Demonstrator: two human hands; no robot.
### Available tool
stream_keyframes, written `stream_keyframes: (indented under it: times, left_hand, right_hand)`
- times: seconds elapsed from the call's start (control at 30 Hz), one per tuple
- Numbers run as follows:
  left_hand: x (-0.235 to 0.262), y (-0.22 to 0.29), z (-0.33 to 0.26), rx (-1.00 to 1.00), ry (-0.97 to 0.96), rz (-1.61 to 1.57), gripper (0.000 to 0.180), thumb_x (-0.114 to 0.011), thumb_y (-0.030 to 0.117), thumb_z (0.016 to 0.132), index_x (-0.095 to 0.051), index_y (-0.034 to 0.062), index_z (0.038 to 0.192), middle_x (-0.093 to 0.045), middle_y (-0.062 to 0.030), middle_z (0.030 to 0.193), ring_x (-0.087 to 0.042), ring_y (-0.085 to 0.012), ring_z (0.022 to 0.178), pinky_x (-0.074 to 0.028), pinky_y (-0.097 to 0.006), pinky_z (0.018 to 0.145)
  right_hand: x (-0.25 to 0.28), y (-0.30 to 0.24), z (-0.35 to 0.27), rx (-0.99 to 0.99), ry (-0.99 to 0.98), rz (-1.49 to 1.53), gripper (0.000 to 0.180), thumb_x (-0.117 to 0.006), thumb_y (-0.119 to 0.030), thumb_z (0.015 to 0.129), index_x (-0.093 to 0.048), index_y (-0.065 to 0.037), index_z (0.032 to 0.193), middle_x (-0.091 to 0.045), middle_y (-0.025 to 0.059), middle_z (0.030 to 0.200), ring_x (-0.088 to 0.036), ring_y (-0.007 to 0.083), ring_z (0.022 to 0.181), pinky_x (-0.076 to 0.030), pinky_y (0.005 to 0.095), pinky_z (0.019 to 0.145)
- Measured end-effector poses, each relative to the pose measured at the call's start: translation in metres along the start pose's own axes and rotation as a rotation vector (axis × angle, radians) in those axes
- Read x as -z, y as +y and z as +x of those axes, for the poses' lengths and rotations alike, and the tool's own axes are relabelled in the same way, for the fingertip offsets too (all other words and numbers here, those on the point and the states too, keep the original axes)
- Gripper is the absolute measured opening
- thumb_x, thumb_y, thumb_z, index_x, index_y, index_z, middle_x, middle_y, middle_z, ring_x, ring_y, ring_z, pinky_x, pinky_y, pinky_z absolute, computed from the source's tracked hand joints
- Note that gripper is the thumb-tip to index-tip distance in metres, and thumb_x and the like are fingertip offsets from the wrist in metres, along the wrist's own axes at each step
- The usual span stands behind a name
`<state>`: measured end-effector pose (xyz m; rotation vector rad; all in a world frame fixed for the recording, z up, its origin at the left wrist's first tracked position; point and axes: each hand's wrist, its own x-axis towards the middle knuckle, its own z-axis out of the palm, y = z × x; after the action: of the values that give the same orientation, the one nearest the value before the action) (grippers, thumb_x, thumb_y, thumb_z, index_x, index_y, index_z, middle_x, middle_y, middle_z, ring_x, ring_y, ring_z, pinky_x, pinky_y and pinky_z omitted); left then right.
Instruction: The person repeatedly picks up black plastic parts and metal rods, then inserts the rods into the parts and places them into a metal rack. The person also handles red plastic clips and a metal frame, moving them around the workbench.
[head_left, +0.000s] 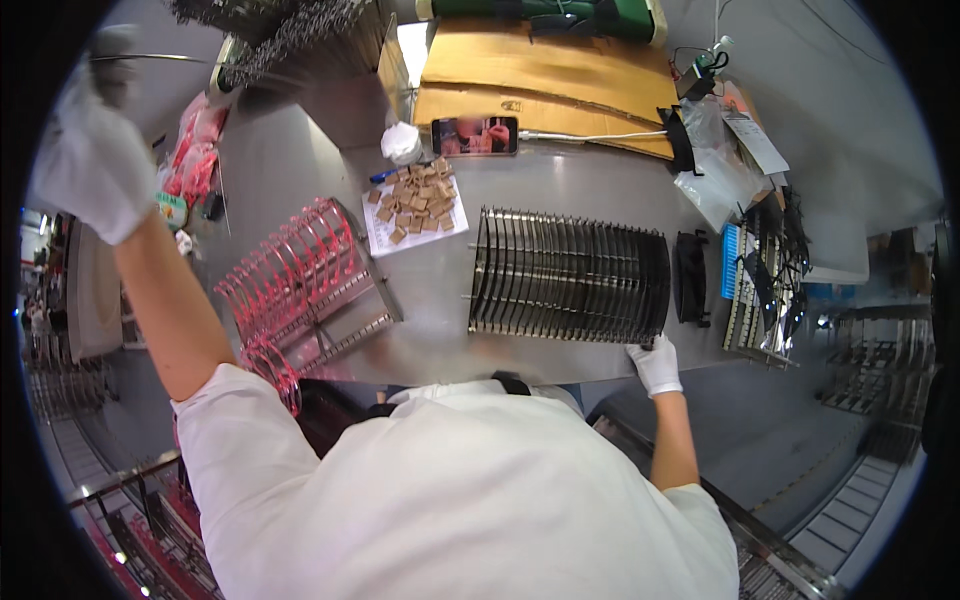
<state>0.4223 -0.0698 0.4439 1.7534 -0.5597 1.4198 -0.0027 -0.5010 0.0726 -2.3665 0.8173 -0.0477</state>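
My left hand [95, 165], in a white glove, is raised at the far left. Motion smears its fingers. A thin dark rod [155, 57] crosses at the fingertips; whether they grip it I cannot tell. My right hand [657, 367], also white-gloved, has its fingers closed on the near right corner of a metal rack [570, 280] at the table's front edge. Dark curved strips stand in a close row in this rack. Left of it is a second rack [350, 325] with pink-red curved strips [290, 260].
Tan square pieces [415, 205] lie on a white sheet beside a phone [475, 136]. Cardboard [545, 90] covers the back of the table [420, 345]. Thin rods [300, 40] are bundled at the back left. At right are a narrow black part [691, 278] and plastic bags [715, 185].
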Motion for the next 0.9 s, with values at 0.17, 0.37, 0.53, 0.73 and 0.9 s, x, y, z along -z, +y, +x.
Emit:
stream_keyframes:
  times: [0.17, 0.37, 0.53, 0.73, 0.9]
  left_hand:
    - [-0.032, 0.059, -0.121, 0.400, -0.327, -0.588, 0.017, -0.060, 0.020, 0.106, -0.063, 0.0040, 0.102, -0.069, -0.0025, 0.082, -0.057, -0.0047, 0.064, -0.042, -0.019, 0.055]
    - [-0.058, 0.049, -0.223, 0.941, -0.414, -0.595, 0.023, -0.055, 0.028, 0.108, -0.060, 0.0054, 0.104, -0.066, -0.0008, 0.082, -0.052, -0.0042, 0.060, -0.041, -0.019, 0.056]
    - [-0.077, 0.060, -0.368, 1.028, -0.633, -0.601, 0.023, -0.053, 0.029, 0.108, -0.056, 0.0059, 0.108, -0.067, -0.0030, 0.083, -0.059, -0.0078, 0.061, -0.048, -0.022, 0.054]
    - [-0.112, 0.026, -0.388, 1.539, -0.363, -0.656, 0.017, -0.047, 0.023, 0.110, -0.051, 0.0081, 0.104, -0.065, -0.0053, 0.081, -0.064, -0.0119, 0.065, -0.056, -0.027, 0.057]
    - [-0.132, 0.029, -0.416, 1.631, -0.356, -0.686, 0.016, -0.048, 0.022, 0.110, -0.050, 0.0062, 0.108, -0.068, -0.0103, 0.081, -0.063, -0.0143, 0.054, -0.055, -0.028, 0.048]
  right_hand:
    - [-0.017, 0.000, -0.007, -0.098, 0.202, -0.122, 0.039, -0.070, -0.015, 0.089, -0.066, -0.011, 0.127, -0.072, 0.0236, 0.098, -0.067, 0.0453, 0.092, -0.054, 0.0509, 0.079]
    - [-0.016, 0.038, -0.066, -0.185, 0.288, -0.045, 0.028, -0.072, -0.015, 0.087, -0.068, 0.000, 0.111, -0.072, 0.0224, 0.090, -0.070, 0.0392, 0.084, -0.054, 0.0453, 0.075]
    - [0.015, 0.044, -0.094, -0.285, 0.043, 0.087, 0.028, -0.076, -0.009, 0.085, -0.069, 0.001, 0.110, -0.074, 0.0175, 0.092, -0.071, 0.0248, 0.083, -0.055, 0.0361, 0.079]
    - [0.106, -0.022, -0.049, -0.177, 0.312, -0.151, 0.058, -0.062, 0.000, 0.096, -0.050, -0.011, 0.152, -0.070, 0.0084, 0.106, -0.064, 0.0179, 0.092, -0.054, 0.0337, 0.088]
    - [0.097, -0.141, 0.015, 0.569, 0.354, -0.223, 0.044, -0.066, -0.004, 0.093, -0.061, -0.004, 0.136, -0.067, 0.0148, 0.125, -0.063, 0.0299, 0.115, -0.049, 0.0403, 0.102]
